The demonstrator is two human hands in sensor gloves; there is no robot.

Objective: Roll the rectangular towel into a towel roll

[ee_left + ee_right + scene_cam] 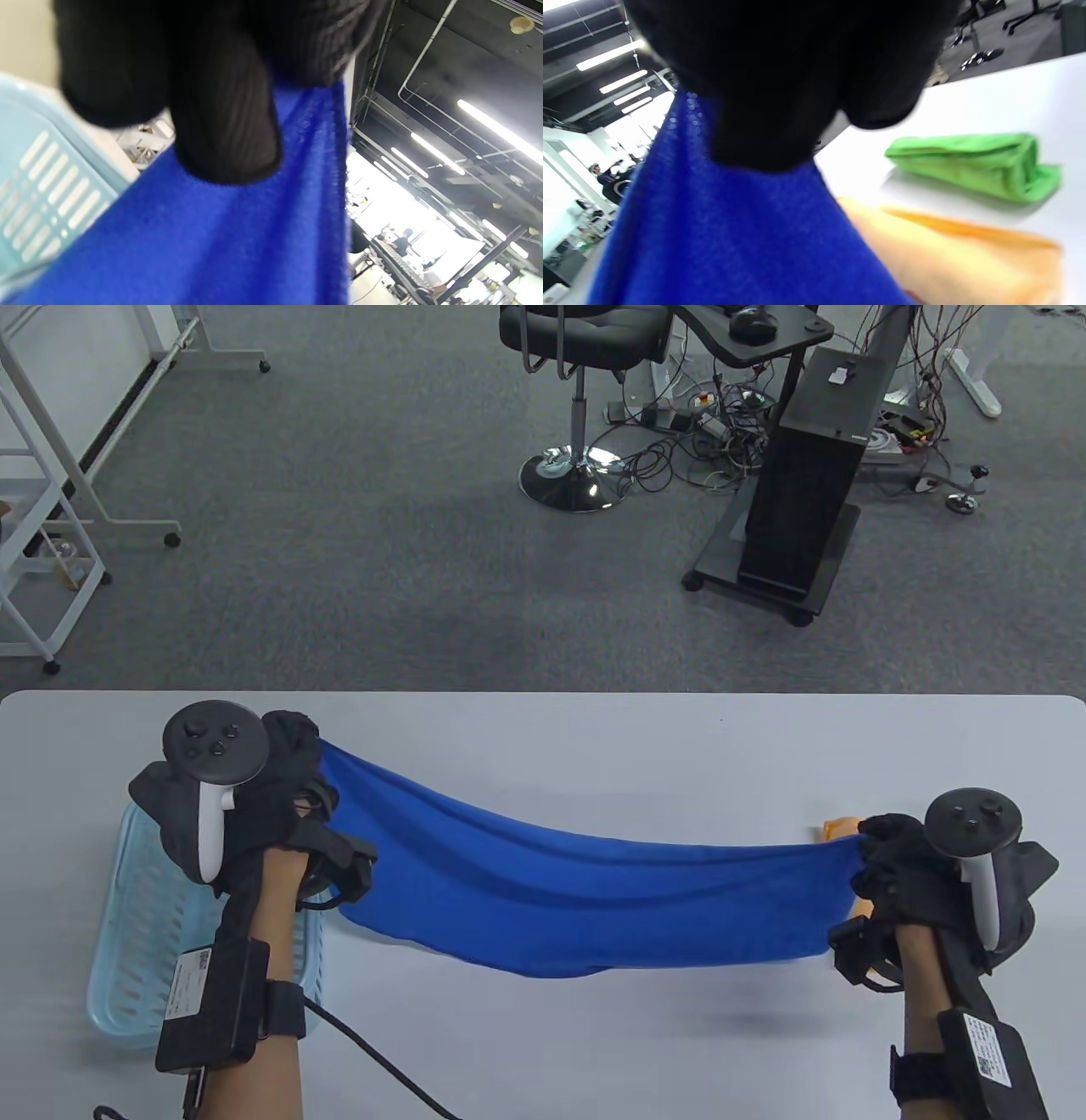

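Blue towel (pixel 585 899) hangs stretched above the white table (pixel 594 729), sagging mid-span. Left hand (pixel 263 806) grips its left end over a light-blue basket (pixel 127 976); right hand (pixel 908 865) grips the right end. Orange towel (pixel 967 258) and green towel (pixel 971 163) lie beside the right hand.

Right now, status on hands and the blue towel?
Left hand and right hand each grip an end of the blue towel, stretched sagging above the table. Not rolled yet. Orange towel lies under the right end; basket under the left arm.
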